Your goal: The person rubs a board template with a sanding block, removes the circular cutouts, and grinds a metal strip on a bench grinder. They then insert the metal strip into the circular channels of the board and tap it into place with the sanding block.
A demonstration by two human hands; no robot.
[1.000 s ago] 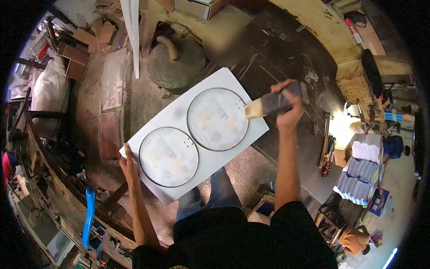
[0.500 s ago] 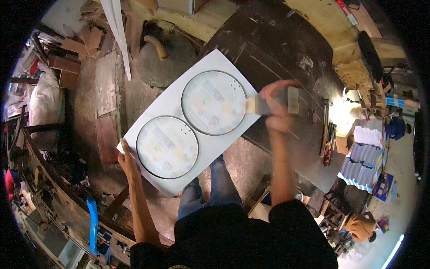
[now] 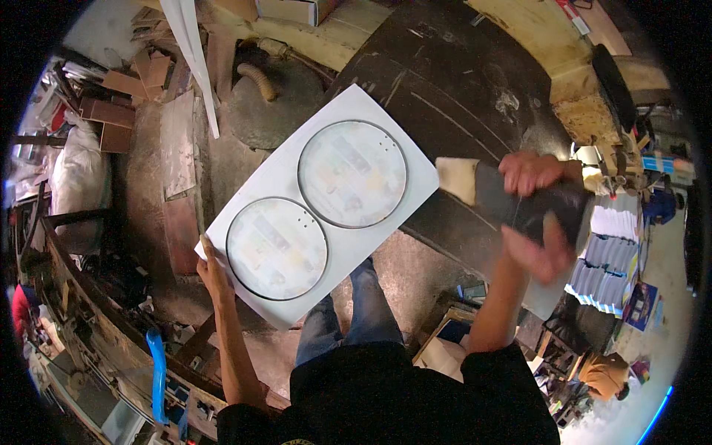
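A white rectangular board [image 3: 393, 211] with two round, black-outlined panels [image 3: 352, 174] is held out at a slant before me. My left hand [image 3: 215, 268] grips its near left corner, thumb on top. To the right of the board, my right hand [image 3: 530, 172] is closed on a dark grey flexible sheet [image 3: 498, 194] with a cream-coloured end. Motion blurs this hand and part of the sheet, and what the sheet is made of is unclear. The cream end lies close to the board's right corner; whether they touch I cannot tell.
Beneath lies a dark, scuffed tabletop [image 3: 445, 81]. A round grey lid with a ribbed hose [image 3: 257, 80] is beyond the board. Stacked printed sheets [image 3: 602, 252] stand at right, with a person in orange [image 3: 602, 374] below them. A blue curved pipe [image 3: 157, 374] is at lower left.
My right hand has swung to the right with the dark sheet, off the board's right edge. The board and my left hand have barely shifted.
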